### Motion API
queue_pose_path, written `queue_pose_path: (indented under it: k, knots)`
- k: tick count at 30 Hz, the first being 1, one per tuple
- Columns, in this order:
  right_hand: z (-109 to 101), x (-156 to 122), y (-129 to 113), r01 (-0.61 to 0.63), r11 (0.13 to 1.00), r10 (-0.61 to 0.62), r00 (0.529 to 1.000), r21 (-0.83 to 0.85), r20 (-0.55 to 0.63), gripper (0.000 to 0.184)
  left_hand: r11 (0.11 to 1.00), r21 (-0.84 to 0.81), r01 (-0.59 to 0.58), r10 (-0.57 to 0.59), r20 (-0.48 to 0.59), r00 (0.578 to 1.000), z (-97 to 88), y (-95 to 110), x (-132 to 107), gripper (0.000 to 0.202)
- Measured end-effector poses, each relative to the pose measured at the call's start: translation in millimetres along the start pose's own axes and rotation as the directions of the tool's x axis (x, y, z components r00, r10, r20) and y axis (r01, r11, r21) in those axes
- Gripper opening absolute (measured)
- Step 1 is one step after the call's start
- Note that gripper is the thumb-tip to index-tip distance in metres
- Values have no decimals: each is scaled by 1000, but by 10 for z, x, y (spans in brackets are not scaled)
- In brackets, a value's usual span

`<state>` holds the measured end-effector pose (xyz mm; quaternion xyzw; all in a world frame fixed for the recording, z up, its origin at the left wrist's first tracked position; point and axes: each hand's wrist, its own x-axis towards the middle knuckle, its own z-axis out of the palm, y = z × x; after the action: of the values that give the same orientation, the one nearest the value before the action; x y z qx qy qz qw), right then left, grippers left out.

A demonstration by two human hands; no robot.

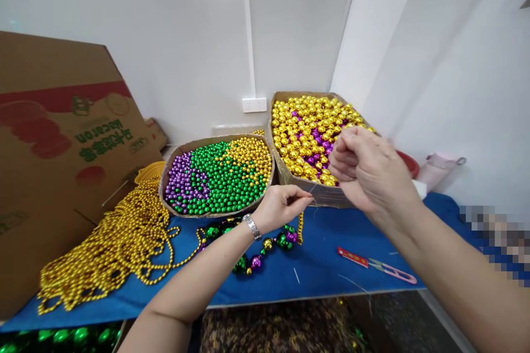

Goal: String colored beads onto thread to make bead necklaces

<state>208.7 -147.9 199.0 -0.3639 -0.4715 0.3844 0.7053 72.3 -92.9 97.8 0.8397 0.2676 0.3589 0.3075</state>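
Observation:
My left hand (280,207), with a metal watch band (252,226) on its wrist, pinches a thin clear thread (316,208) between thumb and fingertips. Higher and to the right, my right hand (364,168) is closed in a fist in front of the box of large gold beads (293,149). What that fist holds is hidden. Below my left hand, a string of large green, purple and gold beads (256,262) lies on the blue cloth (273,287), partly covered by my wrist.
A box of small purple, green and gold beads (215,176) stands behind my left hand. Gold bead strands (120,242) lie piled at left beside a big cardboard carton (53,149). Pink-handled thread snips (391,270) with a red cover lie at right. A pink pouch (439,171) stands behind.

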Motion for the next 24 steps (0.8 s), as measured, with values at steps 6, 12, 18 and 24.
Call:
queue_pose_path:
  k: [6,12,18,24]
  knots:
    - [163,116,-280,165,985,-164,986,40,-19,26,991,18,-133,134,-53,990,-229,266,370,21]
    - [297,300,-406,235,972,-234,970,-8,59,27,971,-174,-166,145,-127,981,-508,589,792,24]
    - [446,544,-676,297,954,-296,955,-45,22,36,962,-160,-223,204,-130,970,-661,759,940,21]
    - [350,871,-1118,271,962,-269,955,2,126,46,964,-99,-247,231,-145,962,-763,934,1049,22]
